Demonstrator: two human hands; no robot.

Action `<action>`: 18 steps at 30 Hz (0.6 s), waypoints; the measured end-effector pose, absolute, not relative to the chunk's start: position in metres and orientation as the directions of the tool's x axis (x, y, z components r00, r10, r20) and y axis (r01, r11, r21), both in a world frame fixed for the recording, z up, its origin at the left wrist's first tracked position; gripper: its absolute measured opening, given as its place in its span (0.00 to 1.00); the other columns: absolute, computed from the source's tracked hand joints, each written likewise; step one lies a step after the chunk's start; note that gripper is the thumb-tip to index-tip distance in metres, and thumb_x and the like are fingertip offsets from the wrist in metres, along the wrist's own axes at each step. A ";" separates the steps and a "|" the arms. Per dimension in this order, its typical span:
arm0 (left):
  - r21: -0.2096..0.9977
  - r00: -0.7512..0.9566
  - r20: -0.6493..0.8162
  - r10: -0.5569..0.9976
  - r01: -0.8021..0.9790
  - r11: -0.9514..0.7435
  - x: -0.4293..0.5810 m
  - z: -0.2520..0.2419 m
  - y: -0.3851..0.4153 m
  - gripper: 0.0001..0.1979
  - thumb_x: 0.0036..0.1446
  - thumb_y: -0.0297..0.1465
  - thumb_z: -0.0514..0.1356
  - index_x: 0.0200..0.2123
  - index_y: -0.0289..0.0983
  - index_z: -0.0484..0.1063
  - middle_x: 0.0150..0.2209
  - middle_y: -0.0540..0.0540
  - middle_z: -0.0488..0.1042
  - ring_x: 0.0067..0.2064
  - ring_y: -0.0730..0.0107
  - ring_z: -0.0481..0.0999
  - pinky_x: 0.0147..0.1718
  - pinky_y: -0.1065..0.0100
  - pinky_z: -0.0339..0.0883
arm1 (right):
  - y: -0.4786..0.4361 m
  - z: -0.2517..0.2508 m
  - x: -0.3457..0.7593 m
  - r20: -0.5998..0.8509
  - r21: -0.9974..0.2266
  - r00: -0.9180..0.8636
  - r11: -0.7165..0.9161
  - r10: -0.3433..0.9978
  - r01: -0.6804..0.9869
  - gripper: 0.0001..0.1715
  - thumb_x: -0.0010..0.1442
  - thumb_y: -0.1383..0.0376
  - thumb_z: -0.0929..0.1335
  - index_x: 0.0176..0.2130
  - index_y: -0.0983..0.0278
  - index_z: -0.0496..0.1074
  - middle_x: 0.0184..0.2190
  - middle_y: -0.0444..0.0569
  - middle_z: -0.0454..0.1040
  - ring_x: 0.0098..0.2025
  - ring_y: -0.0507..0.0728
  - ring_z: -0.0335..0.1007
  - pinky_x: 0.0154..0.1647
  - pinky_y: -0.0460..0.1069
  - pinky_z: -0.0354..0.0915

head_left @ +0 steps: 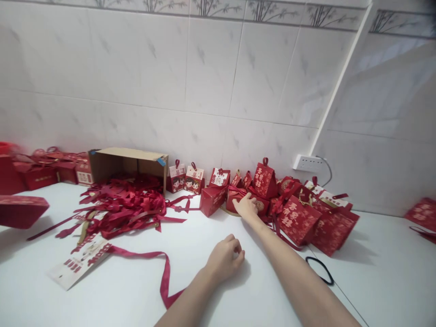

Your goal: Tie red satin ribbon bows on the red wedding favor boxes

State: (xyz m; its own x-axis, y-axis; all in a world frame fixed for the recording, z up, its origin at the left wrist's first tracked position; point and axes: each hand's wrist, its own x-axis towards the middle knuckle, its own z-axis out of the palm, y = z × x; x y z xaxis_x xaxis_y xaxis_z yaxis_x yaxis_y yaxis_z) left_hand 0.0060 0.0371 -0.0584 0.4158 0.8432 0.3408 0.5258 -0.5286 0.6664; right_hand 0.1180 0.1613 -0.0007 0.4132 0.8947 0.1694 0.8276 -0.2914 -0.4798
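My right hand [247, 208] reaches to the row of boxes at the wall, thumb and fingers apart, over the front of a red gift box [262, 205] with a ribbon on top. Whether the fingertips press on the box is hard to tell. My left hand [225, 258] rests low over the white table, its fingers loosely curled with nothing visible in them. Left of the right hand a plain-sided red box [214, 200] stands tilted. A dark red ribbon [165, 277] runs from a white and red printed card [81, 263] to beneath my left forearm.
A cardboard box [127, 153] lies on its side, dark red ribbons [132, 209] spilling out. Several red gift bags [299, 218] crowd the right. More red boxes [37, 175] line the left. A black loop [320, 269] lies at right. A power strip [308, 163] is on the tiled wall.
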 end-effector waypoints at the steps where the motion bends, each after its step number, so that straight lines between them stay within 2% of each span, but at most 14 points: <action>1: 0.663 0.413 0.346 0.842 0.528 -0.531 0.006 -0.059 0.037 0.06 0.51 0.29 0.51 0.24 0.37 0.64 0.30 0.48 0.66 0.28 0.73 0.64 0.30 0.70 0.59 | 0.158 -0.001 0.121 0.177 -0.478 0.394 -0.271 0.902 0.835 0.37 0.55 0.52 0.63 0.54 0.74 0.51 0.48 0.71 0.59 0.46 0.69 0.68 0.42 0.59 0.62; 4: 0.663 0.415 0.354 0.838 0.520 -0.538 0.006 -0.060 0.038 0.05 0.51 0.29 0.51 0.24 0.37 0.64 0.30 0.48 0.66 0.28 0.73 0.64 0.30 0.69 0.59 | 0.148 0.000 0.124 0.223 -0.478 0.309 -0.172 0.925 0.861 0.33 0.55 0.55 0.64 0.52 0.73 0.54 0.47 0.70 0.60 0.46 0.70 0.69 0.42 0.59 0.62; 7: 0.716 0.355 0.376 0.856 0.474 -0.511 0.006 -0.061 0.042 0.06 0.51 0.30 0.52 0.23 0.37 0.62 0.28 0.49 0.65 0.28 0.72 0.65 0.30 0.68 0.59 | 0.138 0.001 0.127 0.309 -0.485 0.190 -0.017 0.932 0.874 0.18 0.57 0.64 0.62 0.46 0.70 0.59 0.46 0.64 0.61 0.44 0.66 0.70 0.43 0.58 0.63; 10: 0.821 0.162 0.392 0.906 0.384 -0.423 0.005 -0.061 0.049 0.07 0.53 0.33 0.51 0.26 0.37 0.63 0.29 0.48 0.66 0.31 0.69 0.67 0.34 0.66 0.62 | 0.122 0.001 0.138 0.403 -0.504 0.061 0.166 0.913 0.848 0.06 0.56 0.67 0.62 0.37 0.65 0.63 0.44 0.57 0.63 0.43 0.61 0.70 0.44 0.56 0.64; 12: 0.888 -0.024 0.372 0.928 0.299 -0.349 0.003 -0.060 0.054 0.10 0.55 0.36 0.49 0.34 0.37 0.63 0.37 0.44 0.67 0.37 0.66 0.69 0.38 0.64 0.64 | 0.107 0.000 0.149 0.456 -0.521 0.001 0.266 0.890 0.811 0.01 0.55 0.67 0.62 0.32 0.64 0.62 0.43 0.54 0.64 0.44 0.59 0.69 0.43 0.53 0.66; 15: 0.957 -0.256 0.283 0.924 0.140 -0.254 0.000 -0.056 0.058 0.16 0.56 0.39 0.49 0.44 0.37 0.60 0.47 0.39 0.63 0.47 0.62 0.67 0.42 0.62 0.64 | 0.076 0.000 0.167 0.515 -0.571 -0.021 0.362 0.857 0.737 0.04 0.53 0.66 0.62 0.27 0.62 0.59 0.44 0.53 0.65 0.43 0.57 0.68 0.38 0.50 0.68; 18: 0.968 -0.246 0.249 0.937 0.062 -0.242 0.000 -0.053 0.058 0.19 0.56 0.42 0.49 0.47 0.37 0.59 0.52 0.39 0.61 0.54 0.61 0.63 0.49 0.60 0.60 | 0.047 -0.003 0.181 0.516 -0.744 0.013 0.441 0.856 0.503 0.08 0.54 0.60 0.62 0.27 0.62 0.60 0.42 0.52 0.68 0.37 0.55 0.70 0.36 0.50 0.68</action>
State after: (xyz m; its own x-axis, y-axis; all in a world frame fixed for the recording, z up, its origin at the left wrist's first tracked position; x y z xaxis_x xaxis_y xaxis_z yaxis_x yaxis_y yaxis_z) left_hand -0.0004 0.0579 -0.0533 -0.2461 0.9366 0.2494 0.0615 -0.2417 0.9684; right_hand 0.1808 0.0474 -0.0033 0.0127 0.8564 0.5161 0.5029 0.4406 -0.7436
